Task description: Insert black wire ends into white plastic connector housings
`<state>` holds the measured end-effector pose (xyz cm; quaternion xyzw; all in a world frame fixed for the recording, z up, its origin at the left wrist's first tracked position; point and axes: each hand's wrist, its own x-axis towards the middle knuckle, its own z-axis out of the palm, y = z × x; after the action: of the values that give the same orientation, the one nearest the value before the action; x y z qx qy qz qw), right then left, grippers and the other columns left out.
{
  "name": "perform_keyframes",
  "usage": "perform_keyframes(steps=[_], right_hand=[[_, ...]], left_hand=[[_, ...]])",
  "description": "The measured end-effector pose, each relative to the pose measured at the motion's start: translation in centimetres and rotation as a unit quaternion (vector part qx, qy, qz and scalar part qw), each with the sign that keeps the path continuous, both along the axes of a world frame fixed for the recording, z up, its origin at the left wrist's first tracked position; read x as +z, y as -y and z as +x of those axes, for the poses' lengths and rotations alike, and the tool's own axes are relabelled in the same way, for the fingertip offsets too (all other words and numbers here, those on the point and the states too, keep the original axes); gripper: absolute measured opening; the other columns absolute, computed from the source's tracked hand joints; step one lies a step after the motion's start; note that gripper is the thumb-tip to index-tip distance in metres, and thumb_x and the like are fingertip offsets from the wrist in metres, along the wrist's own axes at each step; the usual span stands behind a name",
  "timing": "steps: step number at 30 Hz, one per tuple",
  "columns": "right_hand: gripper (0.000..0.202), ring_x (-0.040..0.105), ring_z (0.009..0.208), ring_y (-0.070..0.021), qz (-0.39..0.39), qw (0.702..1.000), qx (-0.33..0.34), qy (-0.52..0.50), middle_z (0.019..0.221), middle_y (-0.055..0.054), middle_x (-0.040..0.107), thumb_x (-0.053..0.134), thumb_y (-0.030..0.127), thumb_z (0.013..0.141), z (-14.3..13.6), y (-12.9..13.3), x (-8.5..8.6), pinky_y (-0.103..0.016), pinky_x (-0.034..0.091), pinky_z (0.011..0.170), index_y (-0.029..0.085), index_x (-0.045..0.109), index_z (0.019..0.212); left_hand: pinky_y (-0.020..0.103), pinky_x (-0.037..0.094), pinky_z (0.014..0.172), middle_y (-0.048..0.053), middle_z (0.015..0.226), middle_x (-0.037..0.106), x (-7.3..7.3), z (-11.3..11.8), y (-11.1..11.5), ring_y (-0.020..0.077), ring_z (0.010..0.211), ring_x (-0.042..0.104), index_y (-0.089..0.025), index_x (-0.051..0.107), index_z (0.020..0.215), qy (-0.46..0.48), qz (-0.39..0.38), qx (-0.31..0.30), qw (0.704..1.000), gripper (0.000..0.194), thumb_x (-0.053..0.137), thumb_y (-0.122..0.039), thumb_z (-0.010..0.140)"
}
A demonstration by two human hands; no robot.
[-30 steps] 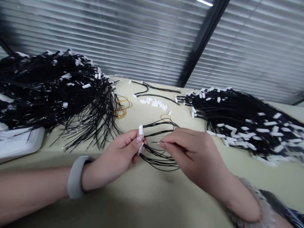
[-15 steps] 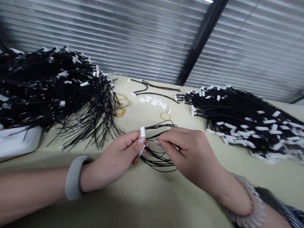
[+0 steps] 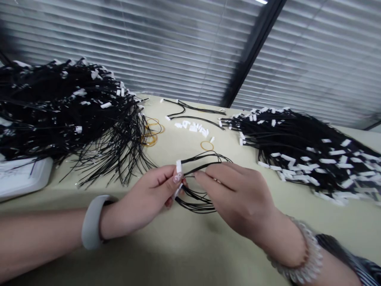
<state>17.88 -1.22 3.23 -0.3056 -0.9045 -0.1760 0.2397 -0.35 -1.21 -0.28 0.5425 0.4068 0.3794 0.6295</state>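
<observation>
Reaches over a cream tabletop (image 3: 178,147), between a big black cable heap (image 3: 68,103) at left and a lower black-and-white cable heap (image 3: 303,139) at right. With bare right hand (image 3: 241,190) and bare left hand (image 3: 149,194), holds a looped black wire harness (image 3: 192,194) between them: grips its white plastic connector (image 3: 179,166) in the left, pinches a thin black wire (image 3: 189,176) in the right.

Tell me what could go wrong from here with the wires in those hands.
The white connector is small and partly covered by the left hand, so it could slip or turn. The looped black wires run close together near the right hand and might tangle. Thin wires from the large pile reach near the left hand and could snag.
</observation>
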Motion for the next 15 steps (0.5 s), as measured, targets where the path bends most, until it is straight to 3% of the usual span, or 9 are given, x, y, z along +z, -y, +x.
perform_keyframes(steps=[15], right_hand=[[0.022,0.033,0.051,-0.0118,0.054,0.994,0.008,0.095,0.059,0.0,0.05,0.042,0.013,0.082,-0.8,0.08,0.3,-0.031,0.017,0.045,0.017,0.058,0.069]], left_hand=[[0.02,0.031,0.045,-0.004,0.054,0.043,0.13,-0.12,0.15,0.0082,0.047,0.039,-0.017,0.048,0.063,-0.027,0.032,-0.018,0.999,0.03,0.048,-0.039,0.083]])
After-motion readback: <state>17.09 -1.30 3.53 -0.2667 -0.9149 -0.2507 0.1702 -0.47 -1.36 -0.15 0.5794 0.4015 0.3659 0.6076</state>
